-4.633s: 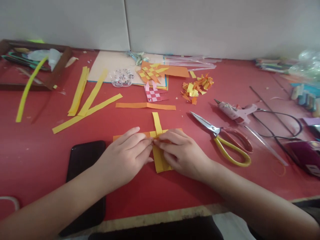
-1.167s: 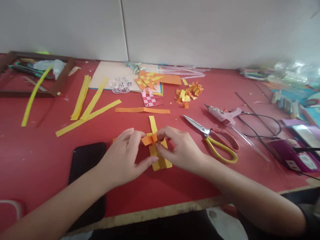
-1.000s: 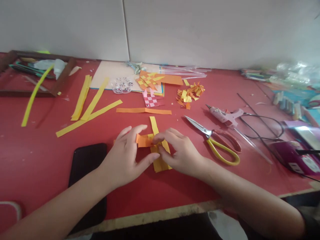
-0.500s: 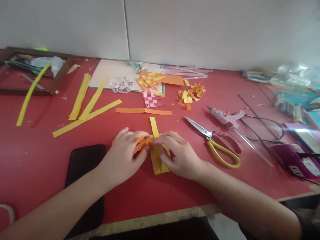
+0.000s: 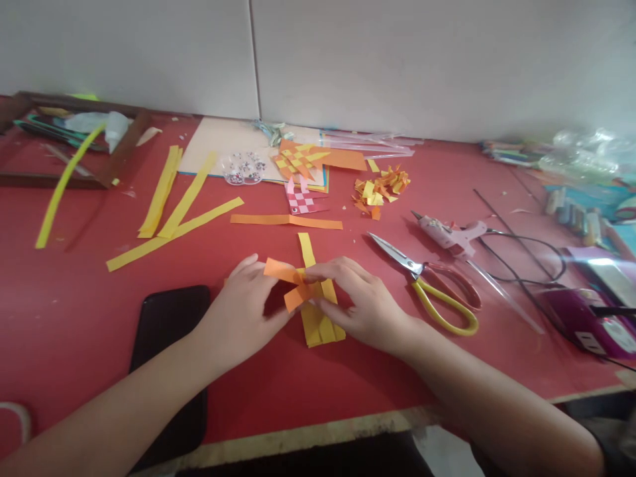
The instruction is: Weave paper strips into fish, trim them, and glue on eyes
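Folded yellow paper strips (image 5: 312, 324) lie woven together in front of me, one narrow tail pointing away toward the wall. Two orange paper strip ends (image 5: 298, 298) stick up to the left over them. My right hand (image 5: 368, 301) pinches the orange strips at the yellow ones, thumb and forefinger close together. From the other side my left hand (image 5: 241, 301) curls around the orange strips and steadies the piece; its fingertips are partly hidden behind the orange paper.
Scissors (image 5: 422, 281) and a pink glue gun (image 5: 450, 235) lie to the right. A black phone (image 5: 171, 331) lies under my left forearm. Beyond are loose yellow strips (image 5: 173, 232), an orange strip (image 5: 287, 221), a woven pink-and-white paper fish (image 5: 301, 201) and paper scraps (image 5: 380, 189).
The orange ends have come up out of my left hand's grasp and now stand out separately. My right fingers have shifted slightly and closed nearer the orange strips.
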Motion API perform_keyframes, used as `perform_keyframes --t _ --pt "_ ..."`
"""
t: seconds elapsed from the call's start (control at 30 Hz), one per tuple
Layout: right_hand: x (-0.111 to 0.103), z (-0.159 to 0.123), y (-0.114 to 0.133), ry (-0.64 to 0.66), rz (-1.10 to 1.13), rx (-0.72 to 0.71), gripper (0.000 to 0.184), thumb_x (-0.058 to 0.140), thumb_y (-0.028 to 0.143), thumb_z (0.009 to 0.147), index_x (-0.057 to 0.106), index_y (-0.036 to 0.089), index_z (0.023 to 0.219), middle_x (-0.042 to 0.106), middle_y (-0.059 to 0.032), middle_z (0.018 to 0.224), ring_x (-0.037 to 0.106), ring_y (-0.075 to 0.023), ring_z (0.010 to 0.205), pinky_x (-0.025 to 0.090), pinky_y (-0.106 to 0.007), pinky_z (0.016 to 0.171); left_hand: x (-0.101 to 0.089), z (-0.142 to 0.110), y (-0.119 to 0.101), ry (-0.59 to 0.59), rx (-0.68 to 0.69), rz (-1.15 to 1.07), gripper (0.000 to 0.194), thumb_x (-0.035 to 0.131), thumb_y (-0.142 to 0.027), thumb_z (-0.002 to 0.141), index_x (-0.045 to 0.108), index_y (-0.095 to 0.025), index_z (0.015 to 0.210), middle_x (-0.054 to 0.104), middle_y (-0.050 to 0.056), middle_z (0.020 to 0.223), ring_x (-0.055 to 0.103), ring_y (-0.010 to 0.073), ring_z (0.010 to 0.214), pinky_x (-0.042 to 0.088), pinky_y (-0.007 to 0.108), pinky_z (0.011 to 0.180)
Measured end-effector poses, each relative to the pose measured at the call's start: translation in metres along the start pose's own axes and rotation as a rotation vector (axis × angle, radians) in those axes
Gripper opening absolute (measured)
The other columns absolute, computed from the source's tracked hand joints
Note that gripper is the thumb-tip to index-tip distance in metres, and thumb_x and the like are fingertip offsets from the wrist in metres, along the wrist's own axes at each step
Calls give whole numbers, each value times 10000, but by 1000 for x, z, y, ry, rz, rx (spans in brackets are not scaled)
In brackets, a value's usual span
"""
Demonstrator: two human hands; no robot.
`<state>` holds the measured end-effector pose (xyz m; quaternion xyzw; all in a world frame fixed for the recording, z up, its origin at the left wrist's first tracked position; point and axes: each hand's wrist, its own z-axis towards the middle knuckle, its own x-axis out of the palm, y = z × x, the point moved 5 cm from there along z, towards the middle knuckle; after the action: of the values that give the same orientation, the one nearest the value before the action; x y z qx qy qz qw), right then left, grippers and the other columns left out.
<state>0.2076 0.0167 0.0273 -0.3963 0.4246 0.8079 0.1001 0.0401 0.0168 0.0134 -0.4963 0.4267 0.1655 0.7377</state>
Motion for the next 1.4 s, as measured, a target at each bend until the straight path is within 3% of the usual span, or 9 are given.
perform_keyframes --t 0.13,0.37,0.5,0.67,0.8,1.03,1.17,1.4 --pt "2 -3 -4 -28 37 46 309 597 126 891 549 204 1186 713 -54 1042 690 -161 953 560 -283 818 -1 -1 1 -7 -46 5 217 599 -372 899 595 -204 1034 708 76 1022 652 271 984 428 591 1035" --pt "3 -5 -3 -37 45 61 367 602 169 900 511 200 1255 721 -54 1029 714 -153 928 581 -268 816 1 -1 -5 -17 38 92 274 560 -369 929 513 -226 1158 693 44 1003 650 251 957 337 607 1112" --pt "3 -4 -2 -83 53 65 428 628 170 874 484 196 1276 702 -66 1061 714 -152 936 586 -274 831 -1 0 -4 -46 -18 74 237 585 -378 912 490 -215 1056 678 56 947 663 275 935 419 608 1040" --pt "3 -5 -6 -131 61 135 488 568 135 861 432 198 1325 693 -70 1065 714 -142 869 592 -273 790 1 -1 -4 -38 -13 -30 509 614 -288 900 362 -229 1338 677 74 1113 655 260 1057 494 529 990" --pt "4 -6 -6 -127 68 139 528 539 124 850 394 196 1352 691 -66 1070 700 -139 886 583 -266 787 1 -1 -2 -37 -43 -108 539 623 -238 878 372 -232 1354 646 94 1209 648 243 1114 549 428 942" --pt "4 -6 -2 -99 64 178 631 519 80 807 334 203 1398 673 -62 1085 689 -150 893 581 -279 777 6 -1 -3 13 -30 -257 756 658 -238 854 226 -291 1473 597 88 1331 586 245 1228 486 469 1045" --pt "4 -6 -2 -121 67 168 662 514 65 789 335 218 1408 670 -55 1075 686 -155 923 578 -283 794 10 0 -4 25 -11 -210 669 605 -210 883 268 -277 1457 627 98 1286 604 259 1194 491 501 1018" --pt "7 -6 -6 -136 51 157 665 518 87 801 323 205 1426 677 -51 1032 690 -149 881 568 -261 762 4 4 -4 -37 -32 -247 549 552 -176 896 333 -244 1395 677 76 1156 662 216 1077 542 412 928"
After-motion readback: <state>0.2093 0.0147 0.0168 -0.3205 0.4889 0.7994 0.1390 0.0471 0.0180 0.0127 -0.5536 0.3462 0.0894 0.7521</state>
